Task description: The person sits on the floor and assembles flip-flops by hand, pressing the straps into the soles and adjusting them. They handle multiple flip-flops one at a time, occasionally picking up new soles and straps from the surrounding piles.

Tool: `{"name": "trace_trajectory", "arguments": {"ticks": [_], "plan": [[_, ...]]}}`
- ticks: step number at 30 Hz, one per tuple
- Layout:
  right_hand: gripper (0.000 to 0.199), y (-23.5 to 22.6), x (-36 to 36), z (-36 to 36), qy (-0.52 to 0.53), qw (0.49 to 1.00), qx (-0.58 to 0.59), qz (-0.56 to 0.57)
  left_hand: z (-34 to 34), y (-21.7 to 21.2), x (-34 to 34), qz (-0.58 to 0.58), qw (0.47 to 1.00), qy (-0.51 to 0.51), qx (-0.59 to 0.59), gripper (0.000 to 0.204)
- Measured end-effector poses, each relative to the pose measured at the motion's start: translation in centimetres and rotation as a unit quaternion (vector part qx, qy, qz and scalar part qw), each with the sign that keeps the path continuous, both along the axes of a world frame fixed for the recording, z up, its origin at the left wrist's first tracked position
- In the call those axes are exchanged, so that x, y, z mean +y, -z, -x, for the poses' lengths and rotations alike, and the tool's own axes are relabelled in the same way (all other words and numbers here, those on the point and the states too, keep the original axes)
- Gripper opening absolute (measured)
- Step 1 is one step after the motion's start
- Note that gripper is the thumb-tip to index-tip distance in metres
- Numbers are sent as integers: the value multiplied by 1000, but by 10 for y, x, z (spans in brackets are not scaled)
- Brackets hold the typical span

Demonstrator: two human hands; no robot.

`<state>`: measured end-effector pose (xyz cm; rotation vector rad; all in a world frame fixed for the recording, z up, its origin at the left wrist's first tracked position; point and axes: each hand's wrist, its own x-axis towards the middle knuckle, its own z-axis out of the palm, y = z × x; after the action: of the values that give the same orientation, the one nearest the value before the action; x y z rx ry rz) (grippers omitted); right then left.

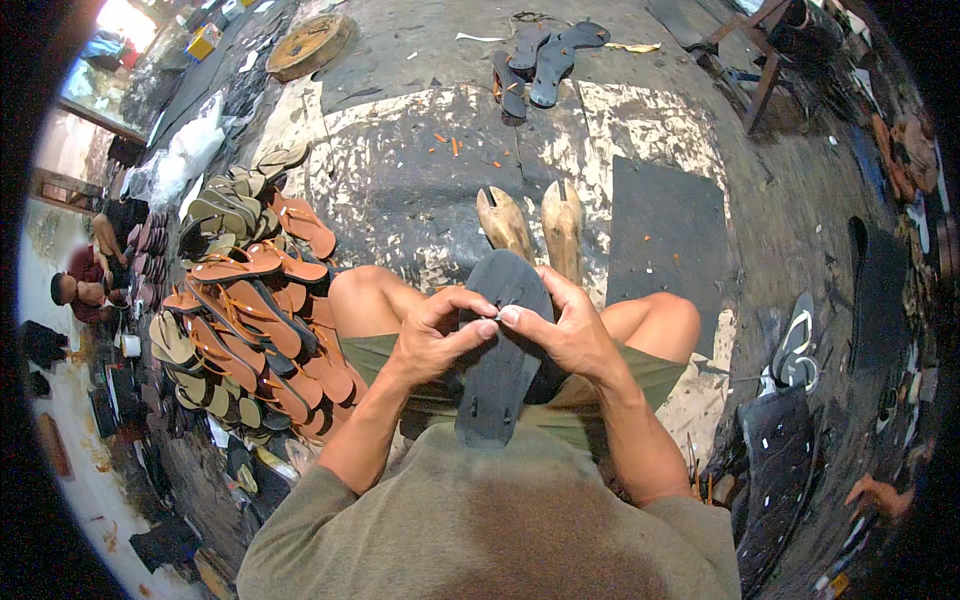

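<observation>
In my lap, between both hands, is a black flip-flop sole (500,385) with its rounded toe end pointing away from me. My left hand (445,330) curls at its left edge, thumb and forefinger pinched together over the toe area. From the other side, my right hand (570,330) grips the edge, its thumb pressed on the surface close to the left thumb. A tiny pale bit shows between the thumbs, too small to name. Two wooden foot forms (505,222) with slotted toes stand just beyond the sole.
Brown flip-flops (265,315) and olive ones (225,215) are heaped at my left. Black soles (560,62) lie ahead, near a round wooden block (312,46). A dark sheet (668,230) and a grey flip-flop (797,345) are at right. Another person (88,280) sits far left.
</observation>
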<state>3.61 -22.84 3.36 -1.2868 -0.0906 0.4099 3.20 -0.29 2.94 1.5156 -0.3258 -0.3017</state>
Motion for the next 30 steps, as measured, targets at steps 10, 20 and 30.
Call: {"name": "trace_trajectory", "arguments": {"ticks": [10,20,30], "plan": [[42,-8,13,0,28,1000,13,-3,4,-14,-10,-105,986,-94,-94,21],[42,36,21,-21,168,984,-18,57,11,10,-15,-130,976,-171,47,97],[82,194,-40,-62,163,832,-46,529,-8,33,25,29,967,-146,205,60]]}}
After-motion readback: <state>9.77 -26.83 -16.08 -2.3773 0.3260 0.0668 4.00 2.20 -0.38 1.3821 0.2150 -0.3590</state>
